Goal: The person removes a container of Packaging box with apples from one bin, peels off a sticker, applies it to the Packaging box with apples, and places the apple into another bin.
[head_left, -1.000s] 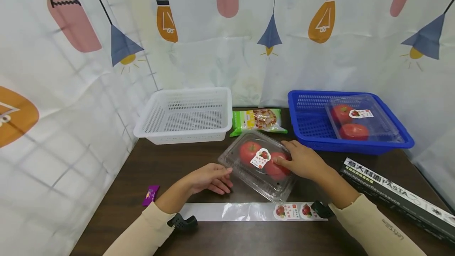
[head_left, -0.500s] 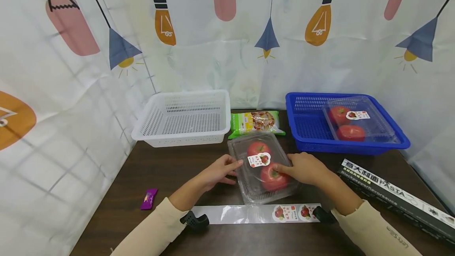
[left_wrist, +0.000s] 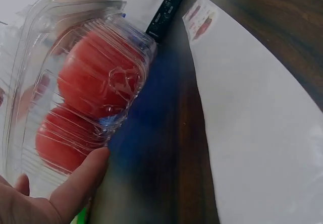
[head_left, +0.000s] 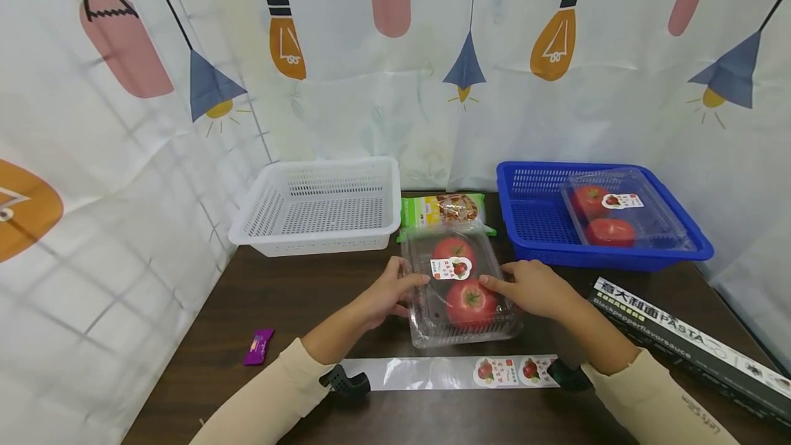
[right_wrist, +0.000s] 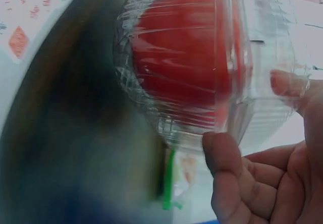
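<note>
A clear plastic clamshell box (head_left: 426,325) with two red tomatoes (head_left: 472,303) is held between my two hands. A white label (head_left: 451,268) with a tomato picture is on its lid. My left hand (head_left: 388,294) grips the left side, thumb on the lid; in the left wrist view its finger (left_wrist: 83,181) reaches along the ribbed underside. My right hand (head_left: 536,288) grips the right side, thumb over the lid edge, other fingers curled below in the right wrist view. The box tilts, its front wall showing in the head view, with dark table beneath it in both wrist views.
A glossy sticker strip (head_left: 426,373) lies in front. Behind are a white basket (head_left: 321,240), a green food packet (head_left: 423,210) and a blue basket (head_left: 593,258) with another tomato box (head_left: 655,218). A black pasta box (head_left: 686,342) lies right, a small purple packet (head_left: 258,347) left.
The tomato box has turned to stand nearly straight, its label now the other way round. My left hand, first apart from it, has moved in and taken hold of its left side.
</note>
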The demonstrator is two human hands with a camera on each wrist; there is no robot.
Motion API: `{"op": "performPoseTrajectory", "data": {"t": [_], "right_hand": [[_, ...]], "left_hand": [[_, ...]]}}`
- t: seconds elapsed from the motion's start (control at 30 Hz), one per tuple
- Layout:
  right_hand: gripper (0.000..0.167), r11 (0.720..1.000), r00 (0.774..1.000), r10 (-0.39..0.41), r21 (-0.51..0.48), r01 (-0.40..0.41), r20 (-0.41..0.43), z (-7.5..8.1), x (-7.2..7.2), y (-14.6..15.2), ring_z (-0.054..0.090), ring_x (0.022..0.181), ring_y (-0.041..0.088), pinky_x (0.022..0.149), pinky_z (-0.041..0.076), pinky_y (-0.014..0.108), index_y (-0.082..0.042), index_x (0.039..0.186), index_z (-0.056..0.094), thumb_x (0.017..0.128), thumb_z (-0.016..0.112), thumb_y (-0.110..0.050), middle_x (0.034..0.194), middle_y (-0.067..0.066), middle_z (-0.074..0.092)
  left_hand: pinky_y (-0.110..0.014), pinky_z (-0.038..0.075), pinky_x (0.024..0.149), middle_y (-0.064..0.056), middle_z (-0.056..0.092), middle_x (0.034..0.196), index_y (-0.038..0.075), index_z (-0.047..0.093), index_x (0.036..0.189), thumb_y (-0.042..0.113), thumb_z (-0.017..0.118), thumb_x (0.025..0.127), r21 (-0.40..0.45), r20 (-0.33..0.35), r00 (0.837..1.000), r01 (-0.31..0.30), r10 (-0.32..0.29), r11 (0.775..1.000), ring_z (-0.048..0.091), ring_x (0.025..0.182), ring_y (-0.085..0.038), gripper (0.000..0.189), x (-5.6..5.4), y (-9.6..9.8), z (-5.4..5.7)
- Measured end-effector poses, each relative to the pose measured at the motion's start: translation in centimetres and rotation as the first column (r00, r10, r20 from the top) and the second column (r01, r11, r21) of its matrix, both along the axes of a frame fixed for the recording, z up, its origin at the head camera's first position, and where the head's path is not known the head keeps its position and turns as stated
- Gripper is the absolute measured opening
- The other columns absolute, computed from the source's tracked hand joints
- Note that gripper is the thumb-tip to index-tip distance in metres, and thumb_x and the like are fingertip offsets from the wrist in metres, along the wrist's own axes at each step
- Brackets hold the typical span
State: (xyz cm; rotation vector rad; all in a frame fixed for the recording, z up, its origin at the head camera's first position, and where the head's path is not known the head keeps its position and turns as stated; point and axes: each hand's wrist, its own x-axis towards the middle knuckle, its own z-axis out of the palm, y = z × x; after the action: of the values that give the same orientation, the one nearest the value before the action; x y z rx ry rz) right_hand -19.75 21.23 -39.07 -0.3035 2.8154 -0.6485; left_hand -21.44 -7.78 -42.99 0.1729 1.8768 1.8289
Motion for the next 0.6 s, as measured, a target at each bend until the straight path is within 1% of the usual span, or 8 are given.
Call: {"op": "performPoseTrajectory", "data": {"t": [0.07, 0.17, 0.23, 0.33, 0.4, 0.47, 0.53, 0.6], "right_hand": [[0.088, 0.999, 1.0, 0.002, -0.037, -0.002, 0.003, 0.8, -0.1, 0.4, 0.063, 0.089, 0.022, 0.077, 0.054, 0.048, 0.003, 0.13, 0.057, 0.087, 0.048, -0.072, 0.103, 0.007, 0.068], [0.084, 0.995, 1.0, 0.007, -0.098, -0.006, 0.006, 2.0, -0.3, 1.1, 0.062, 0.075, 0.018, 0.067, 0.054, 0.04, 0.002, 0.133, 0.055, 0.089, 0.049, -0.069, 0.089, 0.003, 0.067], [0.08, 0.989, 1.0, 0.005, -0.148, -0.007, -0.013, 2.7, -0.7, 1.9, 0.061, 0.068, 0.016, 0.063, 0.051, 0.036, 0.001, 0.134, 0.054, 0.092, 0.048, -0.066, 0.081, 0.001, 0.065], [0.072, 0.979, 0.995, -0.033, -0.203, 0.014, -0.091, 3.6, -1.4, 3.7, 0.064, 0.066, 0.018, 0.065, 0.051, 0.038, 0.001, 0.132, 0.055, 0.097, 0.044, -0.06, 0.076, 0.003, 0.065], [0.069, 0.977, 0.983, -0.088, -0.206, 0.053, -0.163, 4.1, -1.9, 5.3, 0.066, 0.073, 0.023, 0.07, 0.053, 0.043, 0.001, 0.13, 0.057, 0.099, 0.041, -0.058, 0.081, 0.007, 0.068], [0.068, 0.975, 0.961, -0.159, -0.189, 0.117, -0.225, 4.5, -2.4, 7.1, 0.066, 0.087, 0.031, 0.077, 0.051, 0.052, 0.002, 0.129, 0.057, 0.099, 0.041, -0.058, 0.093, 0.015, 0.069], [0.071, 0.969, 0.934, -0.227, -0.155, 0.19, -0.277, 4.7, -3.1, 9.2, 0.06, 0.1, 0.042, 0.081, 0.047, 0.061, 0.001, 0.129, 0.057, 0.098, 0.041, -0.06, 0.107, 0.025, 0.065], [0.074, 0.958, 0.906, -0.287, -0.119, 0.262, -0.312, 4.7, -3.9, 11.3, 0.05, 0.11, 0.051, 0.085, 0.041, 0.067, 0.002, 0.131, 0.055, 0.096, 0.042, -0.062, 0.121, 0.032, 0.057]], "left_hand": [[-0.044, 0.057, 0.069, -0.018, 0.052, 0.115, 0.009, 0.028, 0.12, 0.035, 0.063, 0.09, 0.01, -0.002, 1.0, -0.014, 0.014, 1.0, 0.066, 0.086, -0.027, 0.053, -0.1, 0.2, 0.5], [-0.042, 0.058, 0.066, -0.02, 0.053, 0.113, 0.008, 0.028, 0.119, 0.034, 0.06, 0.09, 0.028, 0.001, 1.0, -0.027, 0.027, 0.999, 0.067, 0.081, -0.026, 0.051, -0.4, 0.5, 1.5], [-0.04, 0.058, 0.065, -0.02, 0.052, 0.114, 0.008, 0.028, 0.12, 0.035, 0.058, 0.089, 0.042, 0.002, 1.0, -0.03, 0.03, 0.999, 0.067, 0.079, -0.025, 0.051, -0.8, 0.7, 2.1], [-0.04, 0.058, 0.065, -0.021, 0.049, 0.119, 0.008, 0.027, 0.123, 0.036, 0.056, 0.089, 0.063, 0.008, 0.999, -0.036, 0.035, 0.997, 0.067, 0.077, -0.024, 0.053, -1.5, 1.1, 3.2], [-0.04, 0.058, 0.065, -0.021, 0.047, 0.121, 0.008, 0.027, 0.122, 0.036, 0.056, 0.088, 0.074, 0.006, 0.999, -0.039, 0.039, 0.996, 0.068, 0.077, -0.025, 0.053, -1.9, 1.4, 3.9], [-0.038, 0.057, 0.064, -0.02, 0.046, 0.123, 0.008, 0.028, 0.121, 0.036, 0.055, 0.087, 0.076, 0.001, 0.999, -0.045, 0.045, 0.996, 0.068, 0.076, -0.024, 0.051, -2.3, 1.6, 4.7], [-0.036, 0.057, 0.061, -0.018, 0.045, 0.123, 0.008, 0.029, 0.119, 0.036, 0.055, 0.087, 0.075, -0.009, 0.999, -0.047, 0.047, 0.996, 0.068, 0.074, -0.024, 0.05, -2.8, 1.9, 5.3], [-0.035, 0.056, 0.059, -0.017, 0.04, 0.128, 0.007, 0.03, 0.121, 0.036, 0.055, 0.087, 0.079, -0.018, 0.999, -0.047, 0.048, 0.996, 0.067, 0.074, -0.024, 0.051, -3.4, 2.2, 5.8]]}}
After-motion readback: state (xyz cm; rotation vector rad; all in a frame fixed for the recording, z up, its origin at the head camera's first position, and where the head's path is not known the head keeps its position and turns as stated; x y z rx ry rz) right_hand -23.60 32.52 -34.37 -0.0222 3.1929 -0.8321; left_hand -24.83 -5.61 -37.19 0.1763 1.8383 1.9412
